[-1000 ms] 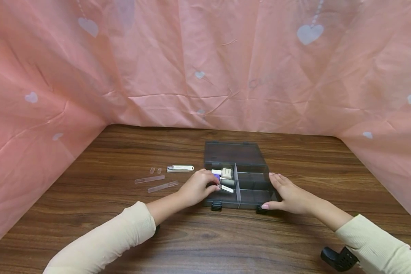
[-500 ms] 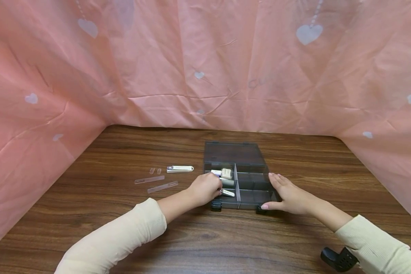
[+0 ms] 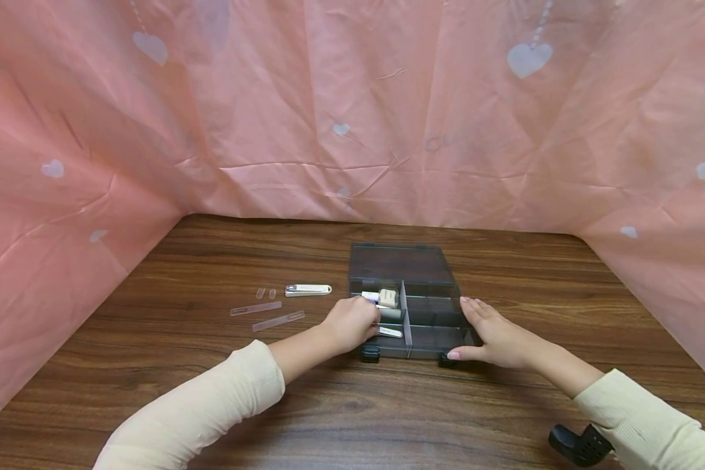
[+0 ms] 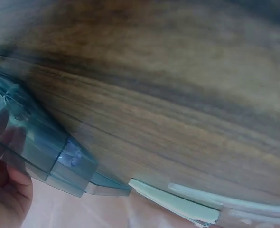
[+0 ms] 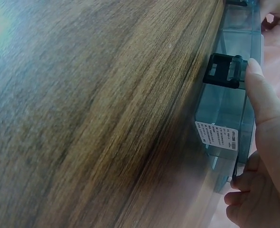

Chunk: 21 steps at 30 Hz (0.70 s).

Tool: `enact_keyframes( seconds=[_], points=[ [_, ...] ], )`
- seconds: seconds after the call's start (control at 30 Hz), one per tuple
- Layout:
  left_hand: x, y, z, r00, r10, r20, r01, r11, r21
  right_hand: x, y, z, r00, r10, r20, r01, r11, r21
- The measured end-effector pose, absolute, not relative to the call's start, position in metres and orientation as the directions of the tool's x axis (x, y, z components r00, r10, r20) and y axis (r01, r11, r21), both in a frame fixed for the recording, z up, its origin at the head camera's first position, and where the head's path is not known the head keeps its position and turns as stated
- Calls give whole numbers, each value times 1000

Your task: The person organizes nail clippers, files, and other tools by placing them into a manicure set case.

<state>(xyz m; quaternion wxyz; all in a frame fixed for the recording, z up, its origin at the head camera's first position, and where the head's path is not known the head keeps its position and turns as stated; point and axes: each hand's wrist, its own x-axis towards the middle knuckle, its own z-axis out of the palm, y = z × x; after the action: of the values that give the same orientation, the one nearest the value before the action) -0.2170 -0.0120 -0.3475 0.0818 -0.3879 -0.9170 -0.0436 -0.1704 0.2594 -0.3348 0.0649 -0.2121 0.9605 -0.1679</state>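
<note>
A dark translucent compartment box [image 3: 437, 336] lies on the table with its lid [image 3: 399, 262] folded back. My left hand [image 3: 352, 323] reaches into its front left compartment. The curled fingers pinch one end of a small nail clipper [image 3: 390, 332], low in that compartment; the fingertips are mostly hidden in the head view. Behind the clipper sit a cream bottle [image 3: 389, 298] and a white and purple item [image 3: 371, 297]. My right hand [image 3: 496, 333] holds the box's front right corner, thumb by the black latch [image 5: 223, 71] and fingers along the right side.
Left of the box lie a larger nail clipper [image 3: 308, 290], two clear plastic strips [image 3: 279, 320] and two small clear pieces [image 3: 261, 293]. A pink curtain [image 3: 388, 130] hangs around the wooden table [image 3: 341, 405]. A black device [image 3: 580, 445] is by the right sleeve.
My left hand has moved right and down into the front left compartment with the small nail clipper, which now lies flatter. My right hand has stayed at the box corner.
</note>
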Motion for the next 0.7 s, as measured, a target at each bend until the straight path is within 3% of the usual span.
enact_keyframes(
  seconds=[0.47, 0.7],
  points=[
    [-227, -43, -356, -571, 597, 563, 791, 584, 183, -171, 260, -335, -902, -430, -47, -391, 857, -337],
    [-237, -67, -359, -600, 505, 621, 752, 621, 221, -171, 260, -335, -902, -429, -49, -390, 858, -334]
  ],
)
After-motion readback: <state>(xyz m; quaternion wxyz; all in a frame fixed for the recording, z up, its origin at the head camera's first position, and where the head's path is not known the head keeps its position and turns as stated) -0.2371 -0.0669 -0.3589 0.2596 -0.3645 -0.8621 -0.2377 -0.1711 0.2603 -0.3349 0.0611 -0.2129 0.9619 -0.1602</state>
